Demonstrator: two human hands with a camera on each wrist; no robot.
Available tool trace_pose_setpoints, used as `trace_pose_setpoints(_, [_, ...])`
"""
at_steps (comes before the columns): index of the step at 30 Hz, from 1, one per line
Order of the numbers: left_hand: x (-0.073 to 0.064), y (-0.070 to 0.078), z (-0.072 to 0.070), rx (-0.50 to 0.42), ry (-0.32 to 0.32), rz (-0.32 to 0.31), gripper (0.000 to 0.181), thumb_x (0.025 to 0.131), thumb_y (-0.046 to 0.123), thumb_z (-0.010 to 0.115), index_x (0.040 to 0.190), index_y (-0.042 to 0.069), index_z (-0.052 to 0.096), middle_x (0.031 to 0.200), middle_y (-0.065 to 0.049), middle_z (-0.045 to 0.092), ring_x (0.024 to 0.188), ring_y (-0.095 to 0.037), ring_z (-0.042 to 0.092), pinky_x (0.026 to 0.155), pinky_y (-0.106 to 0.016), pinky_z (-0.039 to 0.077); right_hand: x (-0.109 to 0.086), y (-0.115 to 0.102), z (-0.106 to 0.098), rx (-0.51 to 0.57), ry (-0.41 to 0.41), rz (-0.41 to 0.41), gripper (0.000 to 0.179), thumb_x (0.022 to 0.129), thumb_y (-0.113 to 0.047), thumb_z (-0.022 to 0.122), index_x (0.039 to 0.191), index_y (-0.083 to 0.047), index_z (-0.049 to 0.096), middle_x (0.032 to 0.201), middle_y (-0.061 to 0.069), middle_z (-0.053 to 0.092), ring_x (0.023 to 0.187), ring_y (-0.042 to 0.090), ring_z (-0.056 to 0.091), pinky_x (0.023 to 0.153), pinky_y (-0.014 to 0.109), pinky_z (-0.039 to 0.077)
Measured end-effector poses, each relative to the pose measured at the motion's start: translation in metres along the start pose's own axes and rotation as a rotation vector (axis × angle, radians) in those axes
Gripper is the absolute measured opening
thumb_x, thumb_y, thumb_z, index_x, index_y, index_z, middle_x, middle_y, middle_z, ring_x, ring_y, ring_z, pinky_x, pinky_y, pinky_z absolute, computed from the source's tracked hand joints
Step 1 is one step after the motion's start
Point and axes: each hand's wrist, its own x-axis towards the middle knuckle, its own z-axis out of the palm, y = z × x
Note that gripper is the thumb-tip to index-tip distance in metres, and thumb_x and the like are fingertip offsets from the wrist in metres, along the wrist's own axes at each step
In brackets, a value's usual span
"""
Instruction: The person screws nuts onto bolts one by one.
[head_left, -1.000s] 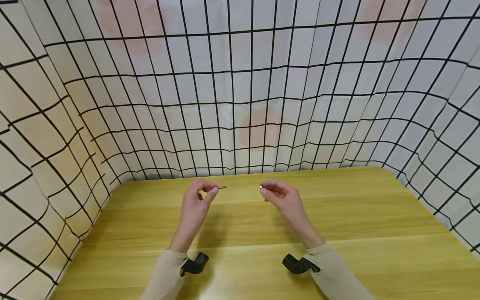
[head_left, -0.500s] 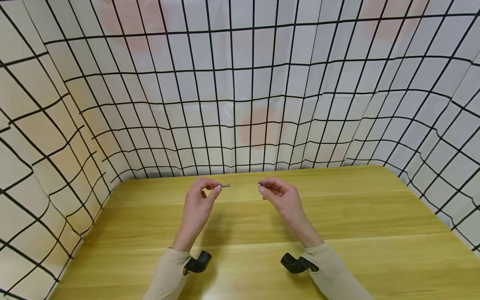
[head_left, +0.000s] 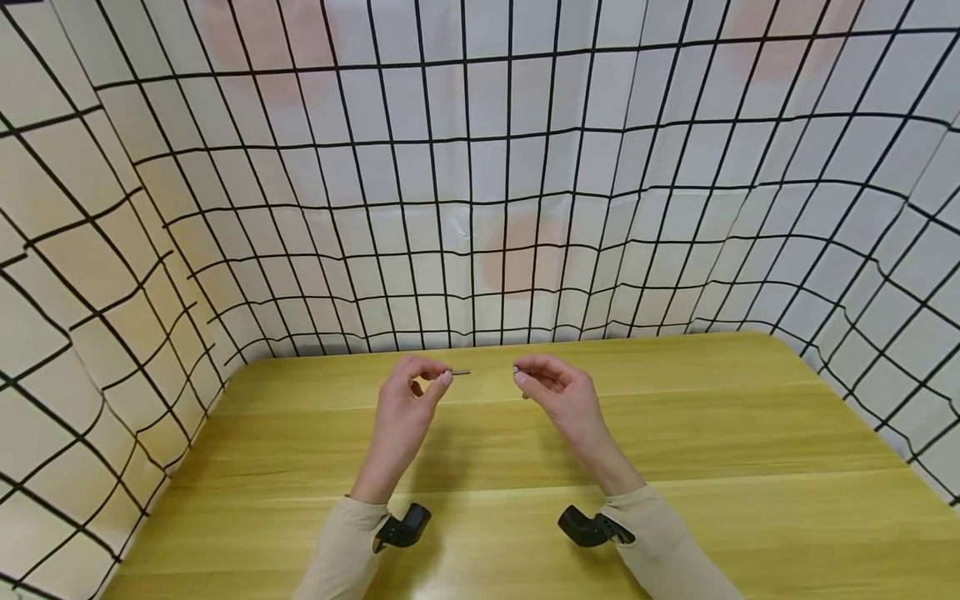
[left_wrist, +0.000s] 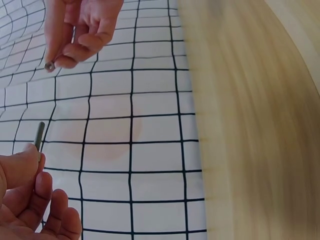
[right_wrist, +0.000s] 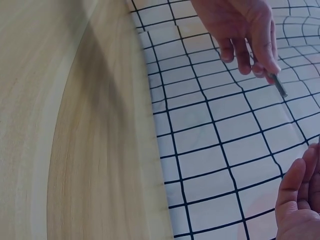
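Note:
In the head view my left hand pinches a thin grey metal bolt between thumb and forefinger. Its shank sticks out to the right, toward the other hand; the end inside the fingers is hidden. The left wrist view shows the shank rising from the fingertips. Opposite, my right hand pinches a small metal nut at its fingertips, with the hole facing the bolt. A short gap separates nut and bolt. Both hands are raised above the table, and the right wrist view cuts off most of the right hand.
Under the hands lies a wood-grain table with rounded far corners. A white sheet with black grid lines surrounds its back and sides. Each wrist, in a beige sleeve, carries a black camera mount.
My left hand has moved slightly right with the bolt, and my right hand slightly left with the nut. The gap between them is smaller; both grips stay the same.

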Motion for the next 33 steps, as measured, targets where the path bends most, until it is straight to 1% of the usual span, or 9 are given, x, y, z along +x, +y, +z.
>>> trace_pose_setpoints(4, [0.000,0.002,0.002,-0.001,0.001,0.004,0.003,0.091,0.011,0.071,0.094,0.009,0.072,0.089,0.002,0.060,0.083,-0.014,0.052,0.068,-0.029,0.038,0.000,-0.001,0.002,-0.002,-0.003,0.001,0.027,0.092,-0.008,0.069,0.114,0.007,0.064,0.111,0.016,0.064,0.095,0.025,0.063,0.081,0.036,0.053])
trace_pose_setpoints(6, [-0.001,0.003,0.002,0.000,-0.002,0.002,0.003,0.092,0.011,0.071,0.094,0.009,0.072,0.089,0.002,0.060,0.083,-0.014,0.052,0.069,-0.030,0.038,0.000,-0.001,0.003,0.007,-0.003,-0.002,0.027,0.092,-0.007,0.069,0.113,0.008,0.064,0.110,0.015,0.065,0.095,0.028,0.062,0.080,0.034,0.053])
trace_pose_setpoints(10, [-0.002,0.005,0.003,-0.001,-0.007,0.002,0.003,0.092,0.011,0.071,0.095,0.010,0.072,0.090,0.002,0.060,0.083,-0.015,0.052,0.070,-0.031,0.037,0.001,-0.001,0.004,0.024,-0.009,-0.010,0.025,0.092,-0.005,0.069,0.112,0.009,0.064,0.109,0.014,0.065,0.093,0.026,0.063,0.077,0.029,0.053])
trace_pose_setpoints(17, [-0.002,0.008,0.005,-0.003,-0.003,-0.003,0.003,0.092,0.012,0.071,0.094,0.010,0.072,0.089,0.002,0.060,0.083,-0.014,0.052,0.070,-0.031,0.037,0.001,-0.002,0.008,0.028,-0.018,-0.024,0.024,0.092,-0.005,0.069,0.112,0.008,0.065,0.110,0.021,0.064,0.093,0.028,0.063,0.077,0.031,0.053])
trace_pose_setpoints(20, [-0.001,0.009,0.007,-0.005,0.000,0.002,0.003,0.092,0.011,0.071,0.094,0.010,0.072,0.089,0.002,0.060,0.084,-0.014,0.053,0.069,-0.031,0.037,0.001,-0.002,0.010,0.023,-0.019,-0.026,0.025,0.092,-0.006,0.069,0.112,0.008,0.065,0.110,0.024,0.063,0.091,0.024,0.064,0.076,0.030,0.053])
trace_pose_setpoints(22, [-0.001,0.010,0.008,-0.007,0.003,0.005,0.003,0.092,0.011,0.071,0.094,0.010,0.072,0.089,0.002,0.060,0.085,-0.014,0.053,0.069,-0.031,0.038,0.001,-0.002,0.011,0.025,-0.021,-0.027,0.025,0.092,-0.006,0.069,0.111,0.009,0.065,0.109,0.025,0.063,0.090,0.023,0.064,0.076,0.030,0.053])
trace_pose_setpoints(27, [-0.002,0.012,0.008,-0.012,0.011,0.004,0.003,0.091,0.011,0.071,0.094,0.010,0.072,0.090,0.002,0.060,0.086,-0.014,0.053,0.070,-0.031,0.037,0.001,-0.004,0.015,0.024,-0.024,-0.027,0.024,0.092,-0.006,0.070,0.111,0.008,0.065,0.106,0.020,0.065,0.089,0.025,0.064,0.075,0.030,0.053])
trace_pose_setpoints(30, [-0.003,0.012,0.009,-0.020,0.007,-0.001,0.003,0.092,0.012,0.071,0.095,0.010,0.072,0.090,0.002,0.060,0.086,-0.015,0.053,0.070,-0.032,0.037,0.000,-0.006,0.016,0.023,-0.022,-0.015,0.025,0.092,-0.007,0.070,0.111,0.008,0.065,0.106,0.018,0.065,0.087,0.020,0.064,0.075,0.030,0.053])
trace_pose_setpoints(33, [-0.004,0.012,0.010,-0.021,0.002,-0.005,0.003,0.092,0.012,0.071,0.095,0.011,0.072,0.090,0.002,0.059,0.086,-0.014,0.053,0.070,-0.031,0.037,-0.001,-0.007,0.018,0.028,-0.019,-0.003,0.025,0.091,-0.007,0.071,0.111,0.007,0.066,0.107,0.022,0.064,0.087,0.019,0.064,0.074,0.029,0.053])
